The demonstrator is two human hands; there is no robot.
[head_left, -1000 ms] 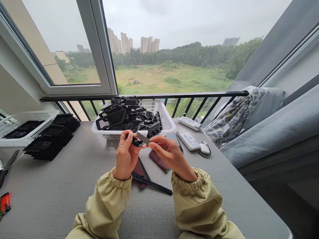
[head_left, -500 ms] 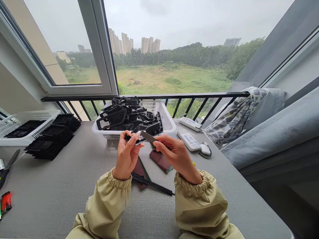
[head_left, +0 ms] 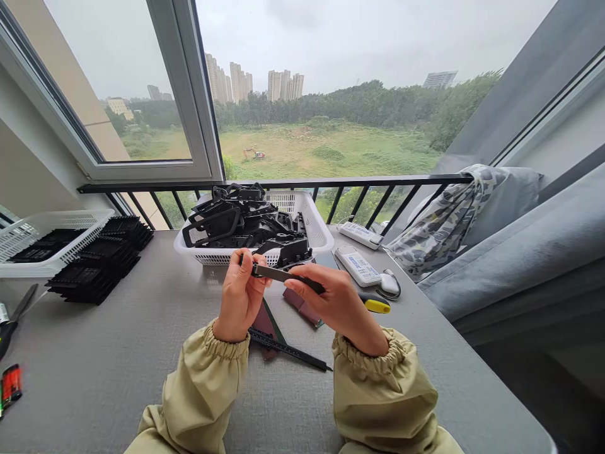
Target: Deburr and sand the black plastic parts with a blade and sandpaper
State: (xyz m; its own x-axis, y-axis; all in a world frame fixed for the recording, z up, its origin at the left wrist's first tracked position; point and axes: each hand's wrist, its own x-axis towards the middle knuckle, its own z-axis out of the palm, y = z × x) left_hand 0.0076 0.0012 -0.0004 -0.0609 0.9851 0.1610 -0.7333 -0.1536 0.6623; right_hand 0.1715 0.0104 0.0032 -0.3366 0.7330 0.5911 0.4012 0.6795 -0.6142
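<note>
My left hand (head_left: 239, 296) is closed around a small black plastic part (head_left: 242, 258), mostly hidden by the fingers. In my right hand (head_left: 328, 296) is a flat grey file (head_left: 278, 273), gripped along its blade. Its black and yellow handle (head_left: 377, 305) sticks out behind that hand. The file's tip reaches the left fingertips and appears to touch the part. Below the hands, a black caliper (head_left: 288, 350) lies across brownish-red sandpaper (head_left: 265, 318). Another folded piece of sandpaper (head_left: 302, 307) lies under the right hand.
Behind the hands stands a white basket (head_left: 324, 233) heaped with black plastic parts (head_left: 236, 217). Stacked black panels (head_left: 97, 261) sit left by another white basket (head_left: 28, 268). White power strips (head_left: 358, 266) lie right. A knife (head_left: 19, 309) and red lighter (head_left: 13, 381) are far left.
The file has swung to a flatter angle, and its tip has come down and left to the part. More of its yellow handle shows. My left hand has barely moved.
</note>
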